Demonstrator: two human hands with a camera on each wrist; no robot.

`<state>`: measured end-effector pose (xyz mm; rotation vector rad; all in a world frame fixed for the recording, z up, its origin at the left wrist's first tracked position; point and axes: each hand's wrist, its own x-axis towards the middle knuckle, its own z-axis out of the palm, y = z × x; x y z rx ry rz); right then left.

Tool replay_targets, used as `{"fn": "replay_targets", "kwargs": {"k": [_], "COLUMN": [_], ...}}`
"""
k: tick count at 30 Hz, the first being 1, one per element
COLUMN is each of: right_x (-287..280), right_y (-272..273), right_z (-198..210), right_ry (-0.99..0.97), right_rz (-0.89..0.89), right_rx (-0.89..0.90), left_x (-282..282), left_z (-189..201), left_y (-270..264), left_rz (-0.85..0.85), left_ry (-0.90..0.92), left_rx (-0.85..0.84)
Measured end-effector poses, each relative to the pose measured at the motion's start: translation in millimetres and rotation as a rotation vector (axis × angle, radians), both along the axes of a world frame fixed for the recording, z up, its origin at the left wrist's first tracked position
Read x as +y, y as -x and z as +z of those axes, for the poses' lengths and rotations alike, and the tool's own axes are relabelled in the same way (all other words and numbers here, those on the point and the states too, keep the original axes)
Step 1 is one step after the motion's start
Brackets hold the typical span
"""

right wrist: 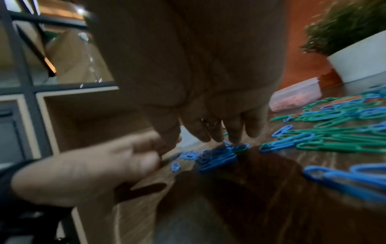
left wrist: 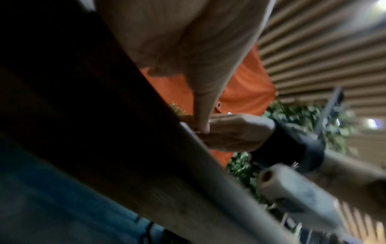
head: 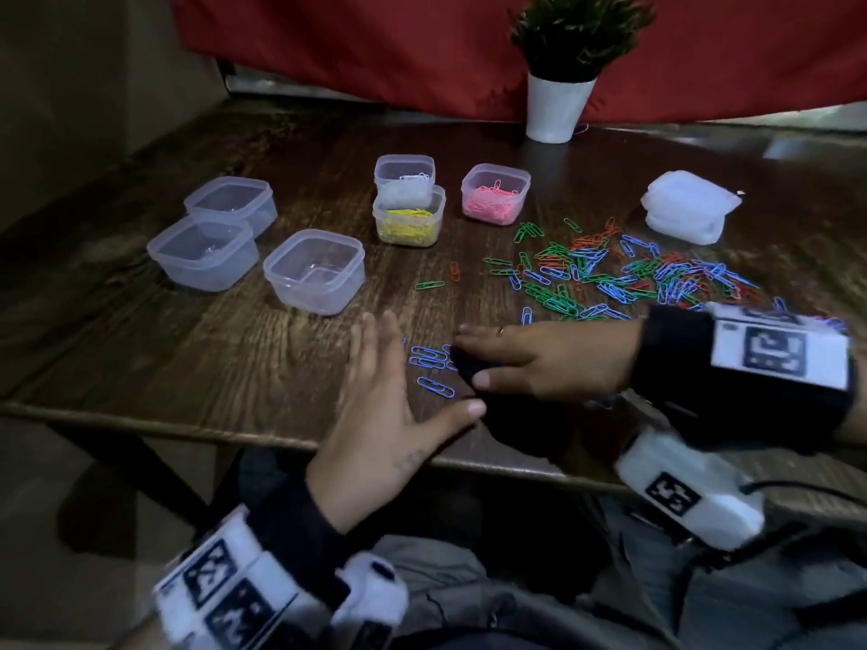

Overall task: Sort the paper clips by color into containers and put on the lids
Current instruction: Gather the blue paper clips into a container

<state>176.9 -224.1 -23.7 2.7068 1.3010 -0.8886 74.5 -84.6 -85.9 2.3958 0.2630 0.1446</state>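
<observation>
Both hands frame my blue clips (head: 431,368) near the table (head: 187,368) edge: left hand (head: 382,405) flat, fingers straight, thumb out; right hand (head: 539,358) extended, fingertips over them, gripping nothing. Thin glossy wire loops, light and slippery, I judge; better swept together and scooped than pinched singly. Mixed pile (head: 610,274) lies beyond.

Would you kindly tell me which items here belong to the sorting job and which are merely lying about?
Job:
loose paper clips
blue clips
empty containers
filled containers
lid stack

Lying about:
potted plant
red cloth
</observation>
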Motion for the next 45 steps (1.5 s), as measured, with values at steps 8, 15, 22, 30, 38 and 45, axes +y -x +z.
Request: {"fn": "replay_targets", "kwargs": {"k": [8,15,22,30,38,45], "right_x": [-26,-38,-40,-30,-24,-34], "right_y": [-8,-13,-16,-9,-14,5], "right_z": [8,0,2,-3,1,10], "right_ry": [-0.431,-0.580,-0.590,-0.535,-0.476,-0.459], "right_rz": [-0.321,-0.428,-0.438,-0.390,-0.395,-0.326], "right_rx": [0.138,0.103,0.061,0.045,-0.052,-0.287], "left_x": [-18,-26,-25,-27,-30,-19], "left_z": [3,4,39,41,52,66], "left_y": [-37,-42,-57,-57,-63,-76], "left_rz": [-0.078,-0.076,-0.303,-0.234,-0.408,-0.517], "left_ry": [-0.439,-0.359,-0.531,-0.482,-0.684,-0.807], "left_rx": [0.231,0.024,0.246,0.093,0.082,0.099]}}
